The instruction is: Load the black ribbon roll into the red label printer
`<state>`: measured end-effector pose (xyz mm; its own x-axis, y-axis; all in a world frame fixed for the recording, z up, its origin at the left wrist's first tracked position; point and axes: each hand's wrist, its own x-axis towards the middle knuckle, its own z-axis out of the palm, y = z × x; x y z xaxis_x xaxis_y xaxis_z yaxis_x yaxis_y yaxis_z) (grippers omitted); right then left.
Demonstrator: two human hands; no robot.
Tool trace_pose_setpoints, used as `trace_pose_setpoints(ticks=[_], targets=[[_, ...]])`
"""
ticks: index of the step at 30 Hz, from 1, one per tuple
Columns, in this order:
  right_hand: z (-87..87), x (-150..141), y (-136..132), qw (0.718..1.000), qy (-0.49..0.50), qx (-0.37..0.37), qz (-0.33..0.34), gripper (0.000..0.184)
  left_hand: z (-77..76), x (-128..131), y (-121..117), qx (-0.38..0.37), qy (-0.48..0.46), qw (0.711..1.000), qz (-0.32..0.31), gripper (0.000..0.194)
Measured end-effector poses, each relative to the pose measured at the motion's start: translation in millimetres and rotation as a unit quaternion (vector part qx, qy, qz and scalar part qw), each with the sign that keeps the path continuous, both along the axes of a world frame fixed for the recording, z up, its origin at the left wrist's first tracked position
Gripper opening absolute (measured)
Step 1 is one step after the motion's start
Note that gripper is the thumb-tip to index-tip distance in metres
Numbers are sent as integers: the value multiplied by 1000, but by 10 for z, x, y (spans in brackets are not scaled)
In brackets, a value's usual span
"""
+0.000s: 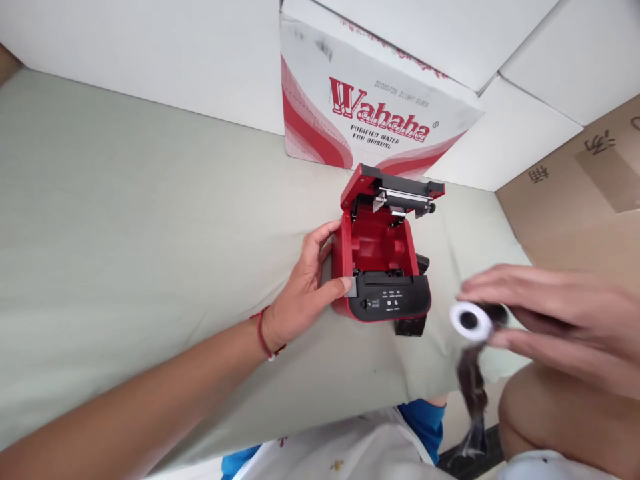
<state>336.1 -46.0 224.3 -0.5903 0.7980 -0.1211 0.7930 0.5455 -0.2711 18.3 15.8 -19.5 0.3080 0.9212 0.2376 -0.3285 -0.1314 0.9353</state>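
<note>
A small red and black printer (390, 300), its lid (400, 187) raised, sits on the pale green cloth. Its red inner bay (375, 247) holds nothing that I can see. My left hand (305, 287) grips the printer's left side, with the thumb at a grey latch on the front corner. To the right, above the cloth's edge, my right hand (555, 327) is closed around a small paper roll (457, 321) with a white end and a dark core. A dark, crumpled strip (473, 383) hangs below the roll. Motion blurs this hand.
Behind the printer stands a white and red water carton (370, 100), against white boxes (175, 60). A brown cardboard box (575, 180) is on the right. Black parts (411, 325) show beside and under the printer. The pale green cloth (150, 220) spreads to the left.
</note>
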Motion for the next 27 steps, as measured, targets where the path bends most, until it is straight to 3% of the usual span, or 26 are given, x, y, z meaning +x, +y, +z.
trace_pose_setpoints(ticks=[2,4,8,12,15,18,21,27], targets=[[-110,-309,265,999,31,-11,-11,25,10,-7,5,2,3,1000,-3,87],[-236,-566,469,999,19,7,-33,27,14,-11,9,4,5,1000,-3,86],[-450,-947,653,990,-93,35,-101,31,-11,-3,23,11,7,1000,1,85],[-524,-1235,766,970,-204,-5,-133,32,-58,9,20,32,21,999,8,84],[-522,-1357,853,967,-215,-10,-136,33,-54,-14,-39,93,75,991,60,75],[-525,-1395,903,967,-214,-11,-136,33,12,-55,-148,234,164,947,147,73],[-570,-1394,936,970,-203,-16,-129,35,91,-62,-262,373,217,887,167,76],[-753,-1359,1053,978,-165,-23,-128,36,157,40,-350,459,258,827,197,77]])
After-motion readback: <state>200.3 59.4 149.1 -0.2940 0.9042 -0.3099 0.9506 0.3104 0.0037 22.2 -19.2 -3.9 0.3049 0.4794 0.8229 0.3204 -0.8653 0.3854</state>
